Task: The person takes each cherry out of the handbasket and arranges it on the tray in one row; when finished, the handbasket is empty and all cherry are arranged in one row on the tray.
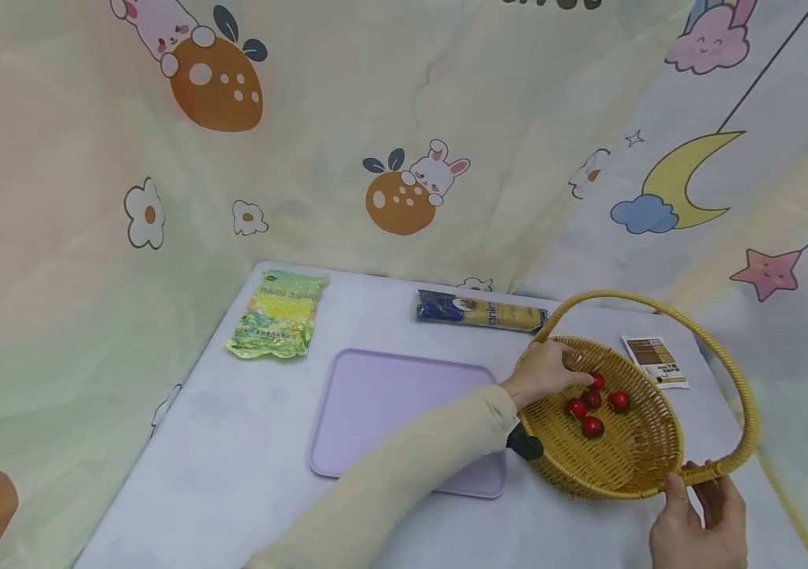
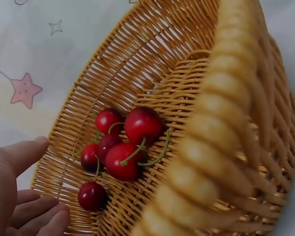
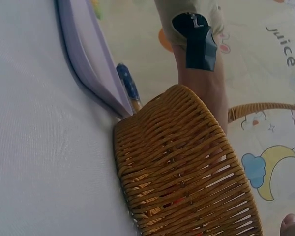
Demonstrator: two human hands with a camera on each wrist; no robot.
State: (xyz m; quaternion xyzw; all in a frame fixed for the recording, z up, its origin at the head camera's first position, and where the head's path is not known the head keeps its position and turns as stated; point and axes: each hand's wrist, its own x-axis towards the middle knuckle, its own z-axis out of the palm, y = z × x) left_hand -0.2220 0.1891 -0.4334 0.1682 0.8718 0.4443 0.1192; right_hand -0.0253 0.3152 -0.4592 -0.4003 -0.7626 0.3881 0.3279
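A yellow-brown wicker basket (image 1: 631,466) with a tall arched handle stands at the right of the table, tipped somewhat. Several red cherries (image 1: 592,427) with green stems lie grouped on its woven bottom. My left hand (image 1: 544,371) reaches over the basket's left rim, fingertips close to the topmost cherry. In the left wrist view, that hand's thumb and fingers (image 2: 34,216) are spread beside the cherries, with nothing between them. At the near right, my right hand (image 1: 702,521) grips the rim by the handle's foot; the right wrist view catches just a fingertip (image 3: 289,223).
Left of the basket lies a lilac tray (image 1: 404,379), partly under my left sleeve. A green-yellow packet (image 1: 279,312) is at the back left, and a long blue-and-yellow packet (image 1: 482,310) along the back. Behind the basket is a small white-brown packet (image 1: 655,361).
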